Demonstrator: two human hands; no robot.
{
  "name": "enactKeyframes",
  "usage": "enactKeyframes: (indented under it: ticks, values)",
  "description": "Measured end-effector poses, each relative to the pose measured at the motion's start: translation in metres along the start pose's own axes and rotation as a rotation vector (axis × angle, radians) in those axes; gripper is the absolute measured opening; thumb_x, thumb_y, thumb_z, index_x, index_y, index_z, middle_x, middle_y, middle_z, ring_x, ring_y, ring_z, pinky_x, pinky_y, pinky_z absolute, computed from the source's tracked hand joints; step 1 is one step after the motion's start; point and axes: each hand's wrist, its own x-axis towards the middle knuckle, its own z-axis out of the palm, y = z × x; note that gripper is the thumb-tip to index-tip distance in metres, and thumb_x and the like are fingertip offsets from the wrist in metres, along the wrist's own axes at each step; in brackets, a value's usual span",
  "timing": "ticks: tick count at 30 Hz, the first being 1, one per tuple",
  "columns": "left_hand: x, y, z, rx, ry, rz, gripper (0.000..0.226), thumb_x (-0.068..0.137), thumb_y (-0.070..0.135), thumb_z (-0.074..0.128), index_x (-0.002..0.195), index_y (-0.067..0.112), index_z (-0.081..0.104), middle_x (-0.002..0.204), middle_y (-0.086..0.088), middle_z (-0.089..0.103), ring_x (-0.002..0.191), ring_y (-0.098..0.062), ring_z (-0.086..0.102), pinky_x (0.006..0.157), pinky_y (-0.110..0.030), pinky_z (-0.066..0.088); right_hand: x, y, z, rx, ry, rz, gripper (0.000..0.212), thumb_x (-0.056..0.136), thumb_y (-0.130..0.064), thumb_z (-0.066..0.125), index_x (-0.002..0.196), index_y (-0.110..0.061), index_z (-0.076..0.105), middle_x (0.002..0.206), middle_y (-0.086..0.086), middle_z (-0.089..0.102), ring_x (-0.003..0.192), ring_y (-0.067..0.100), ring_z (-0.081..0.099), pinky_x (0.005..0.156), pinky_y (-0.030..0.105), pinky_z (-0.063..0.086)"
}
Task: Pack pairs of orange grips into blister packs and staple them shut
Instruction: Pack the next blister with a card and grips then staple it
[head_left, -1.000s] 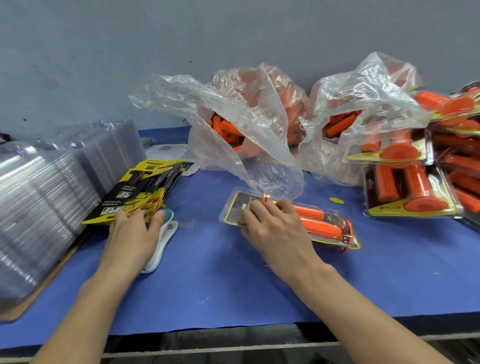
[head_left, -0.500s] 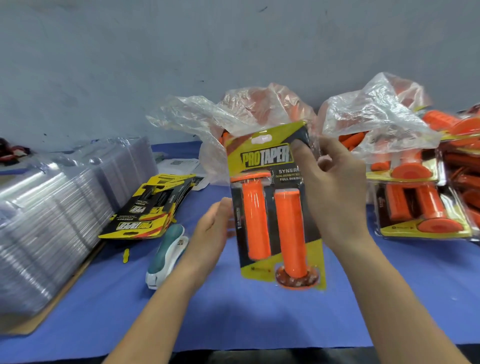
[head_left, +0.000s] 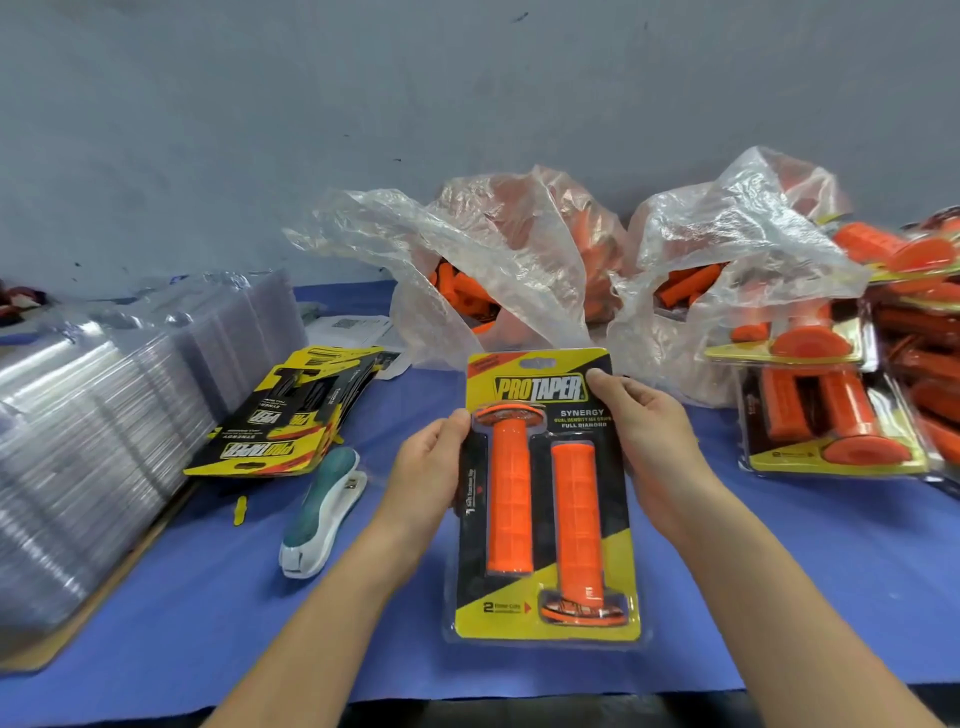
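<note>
I hold a filled blister pack upright in front of me, its yellow and black card facing me with two orange grips inside. My left hand grips its left edge near the top. My right hand grips the right edge, thumb on the card's logo. A teal and white stapler lies on the blue table cover to the left of the pack. Loose orange grips fill clear plastic bags at the back.
Stacked empty clear blisters fill the left side. A fan of printed cards lies beside them. Finished packs pile up at the right. The blue table cover ends at the front edge, below my forearms.
The pack lay flat on the table under my right hand a second ago. Both hands have since lifted it upright, and my left hand left the stapler and took its left edge.
</note>
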Motion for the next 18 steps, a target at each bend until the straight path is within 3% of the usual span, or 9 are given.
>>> enactKeyframes:
  ticks: [5,11,18]
  values:
    - [0.011,-0.002,0.002,-0.019,0.068,-0.065,0.042,0.095,0.056,0.050,0.090,0.017,0.065,0.076,0.001,0.069,0.063,-0.008,0.063,0.059,-0.028,0.050,0.001,0.003,0.005,-0.041,-0.032,-0.009,0.025,0.093,-0.033,0.065,0.096,-0.009,0.073,0.092,0.008,0.077,0.092,0.029,0.073,0.092,0.048,0.055]
    - [0.017,0.005,0.001,-0.250,-0.003,-0.084,0.029,0.094,0.041,0.062,0.094,0.013,0.067,0.085,-0.008,0.074,0.068,-0.014,0.067,0.059,-0.026,0.053,0.003,0.010,0.008,-0.084,-0.053,-0.016,0.025,0.093,-0.035,0.065,0.095,-0.011,0.072,0.090,0.005,0.077,0.086,0.021,0.074,0.084,0.038,0.057]
    - [0.019,0.004,0.015,-0.295,0.041,-0.146,0.041,0.100,0.041,0.052,0.095,0.007,0.073,0.092,-0.014,0.076,0.082,-0.024,0.072,0.077,-0.036,0.057,0.005,0.012,0.006,-0.013,0.044,-0.004,0.023,0.092,-0.034,0.065,0.094,-0.012,0.071,0.086,0.005,0.077,0.078,0.020,0.074,0.072,0.033,0.059]
